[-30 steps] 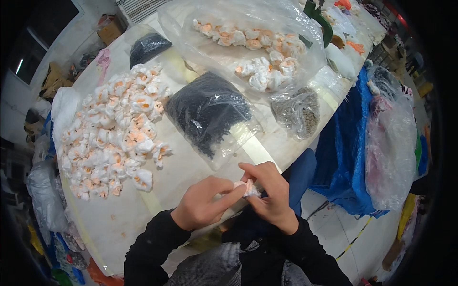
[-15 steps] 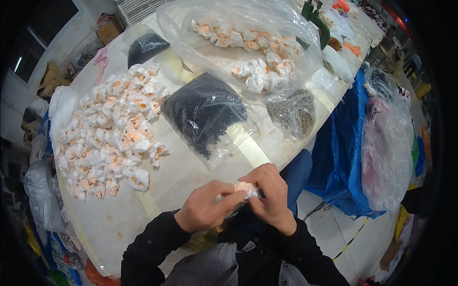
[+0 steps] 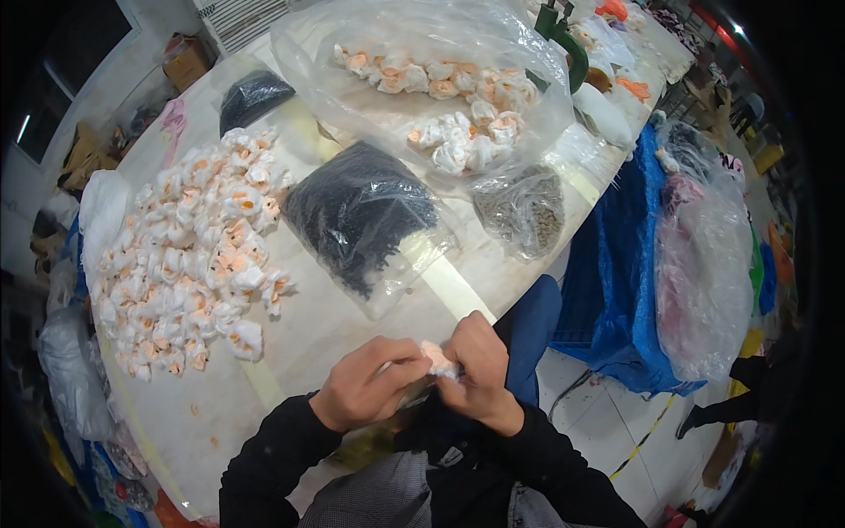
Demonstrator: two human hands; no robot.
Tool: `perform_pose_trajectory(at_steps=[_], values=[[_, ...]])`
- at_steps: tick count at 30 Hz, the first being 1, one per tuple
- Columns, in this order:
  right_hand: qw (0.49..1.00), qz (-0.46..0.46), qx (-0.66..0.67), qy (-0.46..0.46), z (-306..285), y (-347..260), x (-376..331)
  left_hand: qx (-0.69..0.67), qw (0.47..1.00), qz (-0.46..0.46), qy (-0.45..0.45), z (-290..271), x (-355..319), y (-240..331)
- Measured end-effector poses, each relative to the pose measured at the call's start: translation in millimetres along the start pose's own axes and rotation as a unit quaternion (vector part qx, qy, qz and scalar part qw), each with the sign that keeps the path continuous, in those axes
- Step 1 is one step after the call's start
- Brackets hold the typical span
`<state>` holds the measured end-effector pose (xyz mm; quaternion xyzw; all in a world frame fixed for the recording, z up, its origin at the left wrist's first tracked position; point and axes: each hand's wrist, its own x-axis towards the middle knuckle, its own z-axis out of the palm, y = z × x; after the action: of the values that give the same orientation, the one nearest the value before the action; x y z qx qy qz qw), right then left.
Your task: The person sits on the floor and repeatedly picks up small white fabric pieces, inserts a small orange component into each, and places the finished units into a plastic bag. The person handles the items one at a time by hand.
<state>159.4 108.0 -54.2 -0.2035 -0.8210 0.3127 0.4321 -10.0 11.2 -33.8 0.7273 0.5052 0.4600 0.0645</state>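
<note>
Both hands meet at the table's near edge around one small white and orange cloth flower. My left hand pinches it from the left, my right hand from the right, fingers closed over most of it. A large heap of the same white and orange flowers lies on the table to the left. Beyond the hands sits a clear bag of small black pieces.
A big clear bag with more flowers lies at the far side of the pale table, beside a small bag of grey bits and a dark bag. Blue sacking and a clear sack stand on the right floor.
The hands stay together on the flower at the table edge, shifting slightly as the fingers work it. Nothing else on the table has moved.
</note>
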Motion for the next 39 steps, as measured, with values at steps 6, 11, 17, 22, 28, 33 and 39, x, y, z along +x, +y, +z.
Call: perform_pose_trajectory(at_steps=[6,11,17,22,28,33,39], values=[[0.997,-0.061,-0.048,0.021,-9.8,5.3,-5.3,0.011,0.998,-0.058,0.009,-2.4,13.7,4.1],[0.996,-0.071,-0.04,-0.021,-13.7,4.4,-10.9,0.046,0.999,-0.001,-0.017,-7.1,4.2,2.1],[0.996,-0.069,-0.044,-0.034,-17.7,3.3,-11.7,0.045,0.998,0.031,-0.008,-5.6,2.1,4.4],[0.998,-0.006,-0.049,-0.033,-19.2,-0.6,-10.7,0.032,0.998,0.048,-0.023,-4.1,-1.8,1.3],[0.999,0.035,0.002,-0.008,-9.2,-0.7,-9.8,0.011,1.0,-0.001,0.016,9.1,-5.8,10.0],[0.998,0.049,0.028,0.012,4.5,-2.5,-7.5,-0.001,0.998,-0.031,0.051,9.7,-5.6,11.4],[0.99,0.114,0.021,-0.08,3.6,6.4,14.2,0.097,0.992,-0.063,0.054,-27.1,5.1,-7.8]])
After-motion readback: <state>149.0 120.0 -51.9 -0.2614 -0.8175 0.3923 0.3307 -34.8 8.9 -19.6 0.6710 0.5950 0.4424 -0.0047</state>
